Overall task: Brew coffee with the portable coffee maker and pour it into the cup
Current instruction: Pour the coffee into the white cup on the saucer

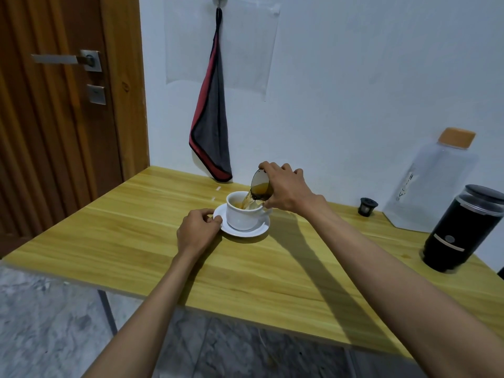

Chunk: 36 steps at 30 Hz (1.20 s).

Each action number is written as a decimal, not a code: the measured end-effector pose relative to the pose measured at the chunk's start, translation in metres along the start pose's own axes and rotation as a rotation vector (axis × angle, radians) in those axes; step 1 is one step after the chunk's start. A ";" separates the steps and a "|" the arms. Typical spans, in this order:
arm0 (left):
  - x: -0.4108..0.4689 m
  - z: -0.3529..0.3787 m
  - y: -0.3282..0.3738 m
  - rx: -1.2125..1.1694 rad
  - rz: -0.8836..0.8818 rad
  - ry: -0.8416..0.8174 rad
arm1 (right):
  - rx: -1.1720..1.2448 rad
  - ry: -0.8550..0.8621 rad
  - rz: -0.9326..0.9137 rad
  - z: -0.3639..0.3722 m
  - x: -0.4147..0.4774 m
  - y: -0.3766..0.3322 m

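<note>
The wooden table (136, 241) spans the near field. The saucer (245, 230) rim is pinched at its left edge by the left hand (197, 230). A small dark carafe (260, 186) is gripped by the closed right hand (286, 190) and tilted over the white cup (241, 214) on the saucer; coffee is streaming into the cup. The black coffee maker (461, 230) stands at the far right, beside a water bottle (431, 184) and a filter basket (367, 206)

1. The right hand (283, 190) covers most of the dark glass (259, 188).
2. The cup (242, 214) handle is largely behind that glass and hand.
3. The coffee maker (461, 230) is cut by the right edge.
4. Bottle (428, 186) lettering is too blurred to read.
5. The table (136, 227) runs off the right edge.
</note>
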<state>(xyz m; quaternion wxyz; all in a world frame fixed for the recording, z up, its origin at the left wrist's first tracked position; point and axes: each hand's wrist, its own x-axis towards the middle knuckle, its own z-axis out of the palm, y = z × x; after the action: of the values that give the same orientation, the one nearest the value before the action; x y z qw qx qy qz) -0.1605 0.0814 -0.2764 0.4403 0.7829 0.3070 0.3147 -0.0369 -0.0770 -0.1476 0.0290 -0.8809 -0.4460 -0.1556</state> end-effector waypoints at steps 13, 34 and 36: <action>-0.001 0.000 0.001 -0.008 -0.005 -0.002 | -0.151 0.031 -0.079 0.002 0.002 -0.005; -0.001 -0.001 0.001 -0.002 0.008 0.004 | -0.468 0.134 -0.333 0.013 -0.001 -0.016; -0.001 -0.001 0.002 -0.001 0.006 0.004 | -0.509 0.137 -0.366 0.013 -0.001 -0.016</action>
<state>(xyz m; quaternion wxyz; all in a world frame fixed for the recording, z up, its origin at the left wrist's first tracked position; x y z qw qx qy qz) -0.1613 0.0806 -0.2749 0.4391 0.7831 0.3052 0.3176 -0.0469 -0.0655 -0.1618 -0.1910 -0.7524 -0.5409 -0.3237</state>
